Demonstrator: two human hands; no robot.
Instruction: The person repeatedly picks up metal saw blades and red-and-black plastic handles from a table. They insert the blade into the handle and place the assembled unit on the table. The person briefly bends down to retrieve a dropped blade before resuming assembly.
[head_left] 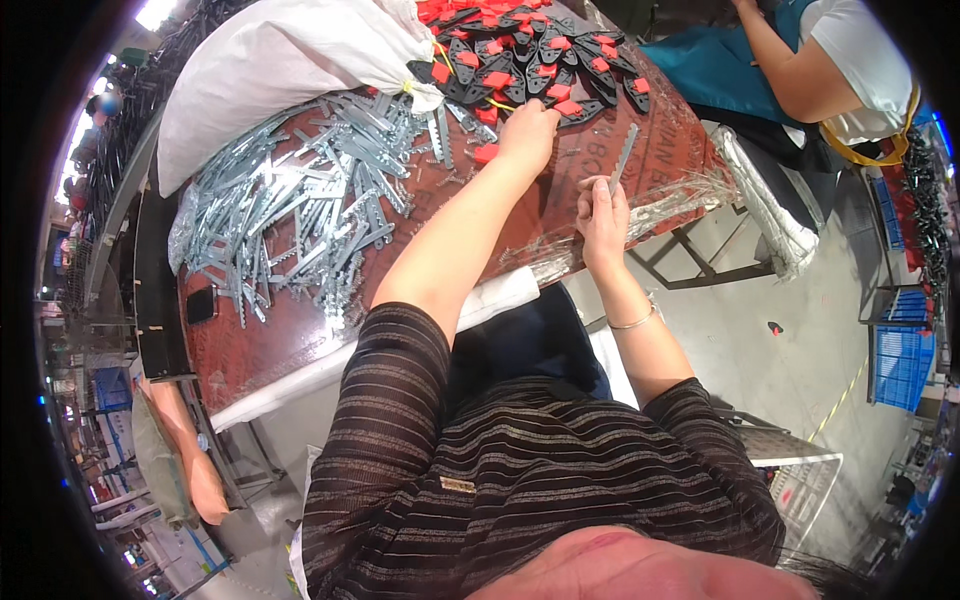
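Right hand (604, 212) pinches a flat metal strip (625, 156), long axis pointing away, leaning right. Left hand (528, 137): grip unclear.

free: bare red tabletop (548, 207), centre-right | blocked left: metal strips (300, 205) | blocked far: black-red parts (535, 60), white sack (290, 70)

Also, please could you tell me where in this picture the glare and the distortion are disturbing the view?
In the head view, glare whitens parts of the piled metal strips and shines on the tabletop beside them; in the head view, a light at upper left is washed out; also in the head view, the surroundings curve and crowd toward the black rim.
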